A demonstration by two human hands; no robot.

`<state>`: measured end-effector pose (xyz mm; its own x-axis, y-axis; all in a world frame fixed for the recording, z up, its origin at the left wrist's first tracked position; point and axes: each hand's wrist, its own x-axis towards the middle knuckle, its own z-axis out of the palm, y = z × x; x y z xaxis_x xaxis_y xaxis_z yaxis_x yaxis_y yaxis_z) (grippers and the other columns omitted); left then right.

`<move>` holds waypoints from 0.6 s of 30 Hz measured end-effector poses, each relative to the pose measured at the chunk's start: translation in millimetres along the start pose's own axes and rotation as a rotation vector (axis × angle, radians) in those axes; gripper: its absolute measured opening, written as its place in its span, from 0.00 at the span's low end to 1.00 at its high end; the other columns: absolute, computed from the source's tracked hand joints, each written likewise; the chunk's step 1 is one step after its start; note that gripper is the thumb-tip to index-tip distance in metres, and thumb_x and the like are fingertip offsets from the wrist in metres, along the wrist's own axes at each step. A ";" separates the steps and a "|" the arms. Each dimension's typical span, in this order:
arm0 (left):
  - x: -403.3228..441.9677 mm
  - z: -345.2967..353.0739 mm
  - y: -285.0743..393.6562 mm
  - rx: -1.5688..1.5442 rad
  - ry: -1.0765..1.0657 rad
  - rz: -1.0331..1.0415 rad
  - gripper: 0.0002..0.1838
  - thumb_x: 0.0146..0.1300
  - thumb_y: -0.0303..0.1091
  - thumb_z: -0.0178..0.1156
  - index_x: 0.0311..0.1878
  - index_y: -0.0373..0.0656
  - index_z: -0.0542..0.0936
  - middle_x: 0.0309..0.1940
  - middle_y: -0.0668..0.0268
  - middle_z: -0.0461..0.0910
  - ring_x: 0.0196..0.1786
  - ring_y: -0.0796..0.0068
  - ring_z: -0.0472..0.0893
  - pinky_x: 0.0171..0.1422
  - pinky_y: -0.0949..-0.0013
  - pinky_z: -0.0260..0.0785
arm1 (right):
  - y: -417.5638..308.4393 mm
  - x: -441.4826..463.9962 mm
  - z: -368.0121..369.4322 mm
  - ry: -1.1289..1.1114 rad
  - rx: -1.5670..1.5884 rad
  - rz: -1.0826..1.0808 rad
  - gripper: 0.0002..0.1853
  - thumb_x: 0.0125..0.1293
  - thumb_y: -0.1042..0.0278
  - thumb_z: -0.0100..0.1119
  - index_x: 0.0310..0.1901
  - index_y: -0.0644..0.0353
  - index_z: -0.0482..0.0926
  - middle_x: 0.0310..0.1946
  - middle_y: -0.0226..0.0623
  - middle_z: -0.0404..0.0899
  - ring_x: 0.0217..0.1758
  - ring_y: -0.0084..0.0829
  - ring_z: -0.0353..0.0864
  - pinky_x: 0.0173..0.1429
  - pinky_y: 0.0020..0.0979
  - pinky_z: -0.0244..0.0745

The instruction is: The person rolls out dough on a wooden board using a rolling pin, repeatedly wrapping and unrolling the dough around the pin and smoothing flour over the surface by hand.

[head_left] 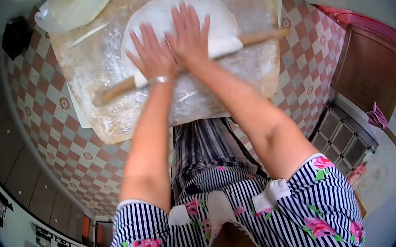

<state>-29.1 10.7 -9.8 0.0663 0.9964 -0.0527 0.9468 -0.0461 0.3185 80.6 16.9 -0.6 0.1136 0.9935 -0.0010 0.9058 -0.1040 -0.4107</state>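
Observation:
A thin round sheet of dough (223, 12) lies on a floured board (122, 118), its near edge wrapped around a long wooden rolling pin (264, 36). The pin runs across the board at a slant, its right end higher in view. My left hand (151, 54) lies flat on the dough around the pin, fingers spread, with a bracelet at the wrist. Close beside it, my right hand (189, 37) is also flat with fingers stretched forward. Both palms hide the middle of the pin. The hands and pin ends are slightly blurred.
A pale bowl-like container (78, 9) sits at the board's upper left, and a thin whitish strip (88, 34) lies below it. A black bin (16, 37) stands on the tiled floor (46, 108). To the right are a brown wooden panel (371, 68) and a metal-framed rack (342, 137).

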 end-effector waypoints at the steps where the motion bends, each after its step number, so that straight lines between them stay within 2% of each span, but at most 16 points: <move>1: 18.8 -12.9 3.2 -0.032 0.001 0.013 0.33 0.72 0.47 0.42 0.78 0.49 0.55 0.81 0.70 0.48 0.82 0.59 0.41 0.79 0.37 0.29 | 4.1 14.7 -2.9 0.029 -0.023 0.030 0.39 0.67 0.50 0.54 0.76 0.53 0.55 0.78 0.42 0.52 0.81 0.43 0.46 0.77 0.65 0.30; 2: 9.3 -13.1 -4.7 0.049 -0.078 -0.009 0.34 0.72 0.46 0.43 0.79 0.50 0.53 0.81 0.71 0.47 0.83 0.60 0.41 0.80 0.38 0.28 | 7.7 20.5 -5.8 0.059 -0.043 0.062 0.39 0.67 0.50 0.53 0.76 0.53 0.55 0.78 0.42 0.52 0.81 0.43 0.45 0.77 0.65 0.30; 4: -22.0 -10.9 -21.0 0.196 -0.213 -0.054 0.36 0.71 0.45 0.46 0.80 0.51 0.49 0.81 0.74 0.45 0.83 0.61 0.40 0.81 0.39 0.27 | 39.1 -19.9 -17.6 -0.053 -0.141 0.139 0.37 0.68 0.47 0.51 0.74 0.54 0.59 0.78 0.43 0.51 0.81 0.43 0.45 0.77 0.65 0.31; 5: -42.4 -17.8 -25.9 0.215 -0.295 -0.032 0.34 0.73 0.44 0.41 0.79 0.47 0.50 0.81 0.69 0.44 0.83 0.59 0.40 0.80 0.38 0.27 | 55.9 -41.2 -23.1 -0.077 -0.258 0.151 0.37 0.68 0.48 0.51 0.75 0.54 0.57 0.78 0.43 0.50 0.81 0.44 0.45 0.77 0.66 0.30; 9: 3.9 -9.1 -37.3 -0.037 0.005 -0.030 0.35 0.71 0.45 0.43 0.79 0.46 0.51 0.80 0.65 0.48 0.83 0.57 0.40 0.79 0.35 0.29 | 92.7 6.0 -36.0 0.027 -0.102 0.134 0.40 0.67 0.47 0.52 0.77 0.50 0.52 0.78 0.44 0.48 0.81 0.46 0.45 0.77 0.67 0.28; 13: -59.2 -21.6 -50.2 0.155 -0.249 -0.017 0.34 0.71 0.43 0.43 0.79 0.45 0.52 0.80 0.63 0.49 0.82 0.55 0.41 0.79 0.37 0.28 | 101.9 -59.9 -48.6 -0.139 -0.205 0.191 0.39 0.69 0.48 0.49 0.77 0.54 0.52 0.79 0.46 0.47 0.82 0.45 0.43 0.78 0.65 0.27; 16: -31.2 -18.8 -53.1 0.144 -0.130 -0.053 0.38 0.70 0.47 0.45 0.80 0.48 0.48 0.81 0.64 0.43 0.83 0.56 0.38 0.80 0.40 0.26 | 110.2 -24.7 -43.7 -0.129 -0.253 0.240 0.38 0.71 0.47 0.47 0.77 0.57 0.51 0.79 0.46 0.45 0.82 0.43 0.42 0.79 0.62 0.26; 17: -12.1 -6.9 -59.9 -0.001 0.019 -0.130 0.38 0.70 0.46 0.47 0.80 0.48 0.49 0.81 0.64 0.42 0.83 0.58 0.38 0.81 0.42 0.26 | 113.8 -0.3 -42.2 0.005 -0.151 0.266 0.38 0.71 0.46 0.47 0.76 0.58 0.54 0.78 0.47 0.49 0.81 0.44 0.46 0.80 0.57 0.32; 18: -6.9 -8.3 -60.5 0.004 0.023 -0.072 0.38 0.69 0.47 0.49 0.79 0.48 0.50 0.81 0.63 0.44 0.83 0.58 0.40 0.81 0.43 0.29 | 119.4 5.6 -37.4 0.001 -0.142 0.187 0.38 0.70 0.45 0.49 0.75 0.58 0.56 0.76 0.46 0.53 0.79 0.44 0.50 0.79 0.55 0.38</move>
<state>-89.4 7.2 -20.9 -0.0090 0.9985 -0.0536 0.9501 0.0253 0.3109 204.6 8.3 -15.6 0.2854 0.9563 -0.0638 0.9173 -0.2918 -0.2708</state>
